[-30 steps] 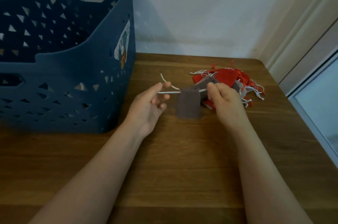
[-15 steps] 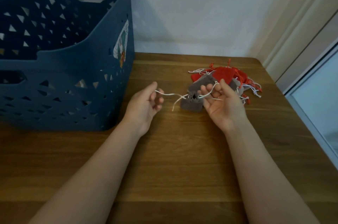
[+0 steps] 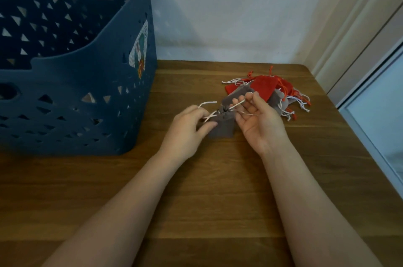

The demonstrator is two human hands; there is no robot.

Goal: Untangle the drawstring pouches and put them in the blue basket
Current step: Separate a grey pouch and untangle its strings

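grey pouch coming loose from the tangle

grey pouch hangs between both hands, just above the surface, near the front of the pile. the left hand has its fingers curled, pinching the pouch's neck and a white drawstring. the right hand is palm up, fingers pinching the other white cord strands. a second ago the cord was stretched taut between hands held apart; now the hands have closed in together and the cord is slack and looped, so i'd say the knot is being worked free rather than pulled. one pouch in hand. the pile behind shows at least two red and two grey pouches, too overlapped to count surely. one blue basket stands to the left, well apart; whether it holds any pouches i cannot tell.
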